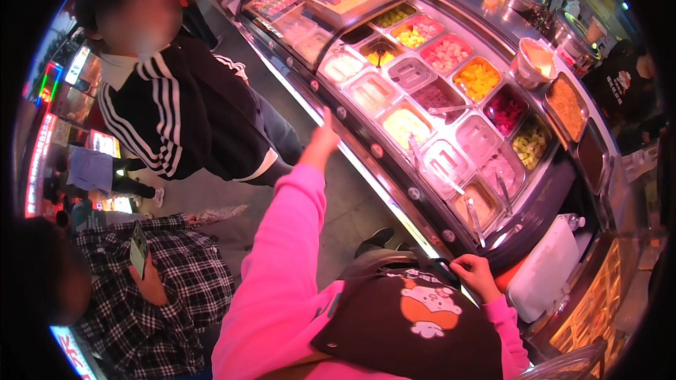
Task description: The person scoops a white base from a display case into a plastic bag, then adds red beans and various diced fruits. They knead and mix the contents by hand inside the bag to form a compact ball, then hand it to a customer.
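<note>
My left arm, in a pink sleeve, reaches forward, and my left hand is held out beside the glass edge of a food counter. Its finger is stretched toward the counter, and the hand holds nothing I can see. Close to my apron, at the counter's near right end, my right hand has its fingers curled at a dark edge; what they grip is unclear. Steel pans of toppings fill the counter: yellow cubes, pink cubes, purple grains and a pale yellow food with a spoon.
A person in a black jacket with white stripes stands across the counter's left side. Another in a checked shirt holds a phone. A white box and a paper-lined tub are at the right.
</note>
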Demonstrator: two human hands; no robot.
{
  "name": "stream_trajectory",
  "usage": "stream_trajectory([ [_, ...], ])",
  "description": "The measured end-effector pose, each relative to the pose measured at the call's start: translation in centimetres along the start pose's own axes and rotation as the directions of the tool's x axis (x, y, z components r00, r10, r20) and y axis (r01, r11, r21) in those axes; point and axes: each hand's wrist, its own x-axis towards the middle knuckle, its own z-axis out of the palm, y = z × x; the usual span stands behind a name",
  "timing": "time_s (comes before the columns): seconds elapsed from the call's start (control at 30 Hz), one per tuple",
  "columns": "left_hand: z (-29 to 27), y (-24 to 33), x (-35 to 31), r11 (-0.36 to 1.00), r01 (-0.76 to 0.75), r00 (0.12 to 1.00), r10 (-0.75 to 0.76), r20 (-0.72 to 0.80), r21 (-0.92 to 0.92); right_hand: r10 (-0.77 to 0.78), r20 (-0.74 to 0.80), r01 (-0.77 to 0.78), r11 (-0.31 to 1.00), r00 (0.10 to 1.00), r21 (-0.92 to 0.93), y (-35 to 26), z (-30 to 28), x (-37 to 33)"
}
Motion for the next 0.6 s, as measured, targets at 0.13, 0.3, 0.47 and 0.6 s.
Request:
stream_trajectory([
  [0.13, -3.6, 0.1, 2.1, 0.982, 0.184, 0.983, -0.183, 0.027, -0.050, 0.271, 0.049, -0.271, 0.963, 0.961, -0.007, -0.4, 0.6, -2.1],
  [0.3, 3.3, -0.7, -1.9, 0.993, -0.074, 0.956, 0.043, 0.292, 0.095, 0.190, -0.006, -0.190, 0.981, 0.982, -0.039, -0.7, 1.0, -3.5],
  [0.47, 13.5, -2.8, -12.8, 0.702, -0.708, 0.602, 0.544, 0.584, 0.076, 0.276, -0.078, -0.275, 0.961, 0.958, 0.030, -1.5, 2.5, -4.4],
  [0.6, 19.4, -0.6, -16.9, 0.623, -0.782, 0.342, 0.405, 0.848, 0.018, 0.232, -0.119, -0.221, 0.970, 0.965, 0.100, -1.3, 3.5, -5.1],
])
